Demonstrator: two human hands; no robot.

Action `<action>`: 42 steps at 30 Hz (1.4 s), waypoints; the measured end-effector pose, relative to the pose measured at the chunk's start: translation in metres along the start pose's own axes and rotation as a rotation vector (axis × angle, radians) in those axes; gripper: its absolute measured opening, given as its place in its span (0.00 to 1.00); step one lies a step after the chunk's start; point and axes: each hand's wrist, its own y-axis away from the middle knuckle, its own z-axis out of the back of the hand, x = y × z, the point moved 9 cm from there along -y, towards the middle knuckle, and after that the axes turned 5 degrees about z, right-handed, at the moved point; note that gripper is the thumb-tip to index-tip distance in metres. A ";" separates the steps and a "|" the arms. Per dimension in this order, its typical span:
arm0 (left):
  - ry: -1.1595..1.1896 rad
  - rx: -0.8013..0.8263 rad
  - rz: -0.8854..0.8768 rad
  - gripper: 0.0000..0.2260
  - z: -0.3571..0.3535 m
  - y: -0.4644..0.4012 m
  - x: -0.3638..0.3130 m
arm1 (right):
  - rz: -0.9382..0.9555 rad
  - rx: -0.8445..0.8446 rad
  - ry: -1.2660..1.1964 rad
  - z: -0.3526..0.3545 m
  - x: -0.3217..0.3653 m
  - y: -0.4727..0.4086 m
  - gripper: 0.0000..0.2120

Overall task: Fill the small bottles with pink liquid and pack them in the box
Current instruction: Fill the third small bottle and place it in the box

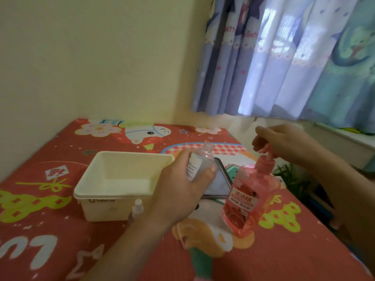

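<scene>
Head view. A small bottle (199, 163), clear with a white label and an uncapped threaded neck, is gripped in the left hand (182, 183), the fingers and thumb curled round its body; the neck is tilted toward one o'clock, in the direction of the pump. A pink tint is noted at its shoulder; the fill level cannot be told.

At four o'clock from that bottle, a large pink bottle (246, 199) of liquid is stood on the worktop (60, 230), which is covered with a red patterned cloth. Its pump head (264, 157) is pinched from above by the curled fingers of the right hand (284, 142).

A white box (121, 185) is set at nine o'clock from the held bottle and appears to hold no bottles. A second small bottle (137, 210), capped, is stood just in front of the box's near wall, partly hidden by the left forearm. A dark flat tablet (218, 183) lies behind the left hand.

Handling is judged as follows. The small bottle is taken to be light, thin plastic, liable to flex if squeezed and to turn slippery if liquid runs down it; it is best held round the labelled body, with the neck left free. The large bottle is judged heavier and stable on its base, yet liable to tip under an off-centre press of the pump.
</scene>
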 end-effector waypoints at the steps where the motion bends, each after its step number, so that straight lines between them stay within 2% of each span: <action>1: 0.006 0.009 -0.005 0.12 -0.004 -0.002 0.000 | -0.029 0.026 -0.001 -0.005 -0.007 0.001 0.22; 6: 0.054 0.097 0.023 0.16 -0.024 -0.004 0.006 | -0.108 0.077 -0.074 -0.016 -0.019 0.007 0.23; 9: 0.057 0.177 0.029 0.14 -0.035 -0.004 0.012 | -0.084 0.115 -0.142 -0.025 -0.009 0.011 0.24; 14: 0.114 0.265 0.015 0.13 -0.046 -0.007 0.012 | -0.067 0.126 -0.142 -0.033 0.005 0.012 0.19; 19: 0.065 0.234 0.011 0.18 -0.051 -0.016 0.013 | -0.040 0.184 -0.039 -0.041 0.022 0.012 0.18; 22: 0.085 0.232 -0.029 0.16 -0.052 -0.017 0.006 | -0.025 0.192 0.071 -0.041 0.026 0.011 0.18; 27: 0.105 0.269 -0.074 0.15 -0.051 -0.020 0.000 | -0.039 0.232 0.053 -0.045 0.027 0.013 0.18; 32: -0.074 0.339 -0.081 0.25 -0.046 -0.028 0.001 | -0.108 0.275 -0.042 -0.051 0.028 0.011 0.16; 36: -0.177 0.383 -0.079 0.32 -0.044 -0.028 0.000 | -0.088 0.403 -0.065 -0.055 0.031 0.012 0.05; 38: -0.235 0.343 -0.120 0.28 -0.042 -0.029 -0.005 | -0.111 0.438 -0.081 -0.058 0.032 0.012 0.05; 40: -0.242 0.290 -0.103 0.20 -0.039 -0.031 -0.006 | -0.154 0.430 -0.108 -0.059 0.030 0.010 0.08; 42: -0.237 0.262 -0.091 0.18 -0.036 -0.031 -0.005 | -0.164 0.402 -0.116 -0.060 0.031 0.009 0.09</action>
